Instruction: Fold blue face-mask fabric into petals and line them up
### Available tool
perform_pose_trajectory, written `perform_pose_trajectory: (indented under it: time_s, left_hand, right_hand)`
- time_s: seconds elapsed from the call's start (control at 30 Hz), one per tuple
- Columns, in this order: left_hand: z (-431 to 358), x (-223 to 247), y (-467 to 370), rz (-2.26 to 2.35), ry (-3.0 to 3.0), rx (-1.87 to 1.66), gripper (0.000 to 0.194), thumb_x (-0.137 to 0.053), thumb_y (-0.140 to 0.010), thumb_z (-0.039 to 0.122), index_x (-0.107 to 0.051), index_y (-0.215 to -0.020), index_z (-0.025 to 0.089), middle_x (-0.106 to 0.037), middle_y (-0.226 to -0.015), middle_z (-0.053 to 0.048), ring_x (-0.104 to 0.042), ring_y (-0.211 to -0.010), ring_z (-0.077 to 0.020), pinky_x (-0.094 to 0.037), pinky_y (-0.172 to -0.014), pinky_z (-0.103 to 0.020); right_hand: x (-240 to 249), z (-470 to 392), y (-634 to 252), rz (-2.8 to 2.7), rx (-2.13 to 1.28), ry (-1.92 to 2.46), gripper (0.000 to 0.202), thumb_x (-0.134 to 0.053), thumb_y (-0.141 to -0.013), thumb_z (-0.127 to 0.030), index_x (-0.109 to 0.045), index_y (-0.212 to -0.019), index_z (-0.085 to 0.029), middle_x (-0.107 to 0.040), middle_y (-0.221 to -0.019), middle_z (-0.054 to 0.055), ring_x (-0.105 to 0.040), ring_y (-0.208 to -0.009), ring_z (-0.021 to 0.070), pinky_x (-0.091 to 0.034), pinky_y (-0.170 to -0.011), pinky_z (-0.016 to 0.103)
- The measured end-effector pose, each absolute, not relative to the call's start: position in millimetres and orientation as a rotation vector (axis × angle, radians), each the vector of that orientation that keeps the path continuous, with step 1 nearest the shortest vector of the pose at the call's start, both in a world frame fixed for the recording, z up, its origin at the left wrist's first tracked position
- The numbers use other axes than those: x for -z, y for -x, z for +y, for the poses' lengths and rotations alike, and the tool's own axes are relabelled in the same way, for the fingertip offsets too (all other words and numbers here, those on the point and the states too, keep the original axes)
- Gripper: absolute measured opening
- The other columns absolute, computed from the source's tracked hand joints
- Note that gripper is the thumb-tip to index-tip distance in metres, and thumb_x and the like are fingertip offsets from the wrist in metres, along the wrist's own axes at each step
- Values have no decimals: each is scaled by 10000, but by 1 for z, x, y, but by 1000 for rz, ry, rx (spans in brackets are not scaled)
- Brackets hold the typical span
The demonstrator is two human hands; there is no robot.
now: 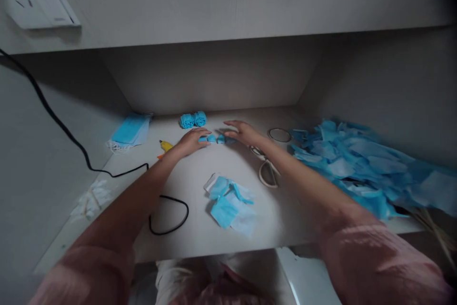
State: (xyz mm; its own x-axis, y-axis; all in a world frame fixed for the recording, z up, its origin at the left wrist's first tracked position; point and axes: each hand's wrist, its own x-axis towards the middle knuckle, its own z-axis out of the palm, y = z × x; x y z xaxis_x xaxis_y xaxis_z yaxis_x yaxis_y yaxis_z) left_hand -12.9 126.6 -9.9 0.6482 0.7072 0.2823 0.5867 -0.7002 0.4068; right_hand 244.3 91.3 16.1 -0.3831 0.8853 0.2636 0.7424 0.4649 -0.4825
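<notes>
1. Two small blue pieces (212,139): far middle of the desk (282,219), lying between the hands.
2. Left hand (193,142): fingers curved, tips at a blue edge; from where I stand, cannot tell whether its grip has hold.
3. Right hand (244,133): grip loose, fingers parted, nothing seen held.
4. Two blue rosettes (200,119): farther off, left of centre, side by side.
5. One blue heap (360,155), crumpled: right side.
6. Several blue scraps (224,212): near middle.
7. Step in hand, by my judgement: lining up the small pieces. Next move seems to call for a light pinch, the other hand steadying.
</notes>
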Motion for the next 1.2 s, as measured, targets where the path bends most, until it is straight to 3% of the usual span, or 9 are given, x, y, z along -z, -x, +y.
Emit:
perform_pose_trajectory:
  time_s: [0.2, 0.37, 0.7, 0.9, 1.0, 1.1, 1.2]
  left_hand:
    - [109, -16, 44, 1247, -2531, -645, 402, -553, -863, 343, -629, -1219, 172, -621, -1292, -120, -551, -1206, -253, -391, -1033, -368]
    - [79, -26, 49, 1333, -2415, -732, 353, -560, -851, 300, -668, -1153, 153, -657, -1237, -118, -599, -1132, -249, -435, -977, -352]
    - [-26, -44, 18, 921, -2505, -575, 276, -534, -903, 340, -705, -1071, 204, -730, -1080, -57, -659, -987, -205, -481, -856, -305]
    - [-77, -39, 6, 551, -2819, -409, 261, -482, -955, 315, -701, -1008, 182, -723, -1035, -60, -623, -982, -217, -433, -897, -360]
    - [-90, -26, 1, 527, -2844, -379, 240, -503, -945, 320, -697, -979, 184, -694, -1120, -65, -591, -1043, -233, -419, -922, -379]
    - [-95, -15, -2, 524, -2846, -321, 227, -527, -932, 331, -696, -948, 181, -668, -1171, -71, -572, -1082, -246, -415, -933, -386]
    - [-94, -9, -2, 537, -2827, -278, 229, -533, -928, 343, -691, -938, 178, -668, -1155, -72, -581, -1065, -245, -420, -918, -381]
  right_hand:
    - [-41, 51, -275, -2122, -434, 1407, 374, -549, -902, -290, -632, -1245, -165, -641, -1265, 150, -616, -1119, 298, -464, -916, 406]
    - [-44, 1, -271, -2188, -427, 1315, 320, -537, -907, -296, -669, -1177, -185, -687, -1180, 113, -635, -1064, 261, -458, -914, 371]
    - [-48, -84, -253, -2454, -382, 1240, 170, -561, -906, -297, -687, -953, -193, -708, -910, 56, -634, -828, 194, -441, -739, 291]
    - [-34, -117, -249, -2604, -188, 1264, 248, -635, -860, -366, -680, -1017, -178, -696, -958, 89, -626, -927, 243, -440, -851, 356]
    - [-18, -123, -243, -2586, -113, 1298, 261, -636, -848, -309, -676, -1062, -165, -692, -1022, 115, -611, -973, 258, -434, -885, 379]
    - [-4, -117, -239, -2420, -215, 1370, 180, -547, -860, -191, -693, -963, -168, -702, -946, 97, -613, -920, 226, -438, -833, 340]
    - [2, -101, -243, -2078, -545, 1455, 162, -522, -839, -231, -672, -817, -173, -673, -774, 37, -581, -705, 163, -418, -664, 274]
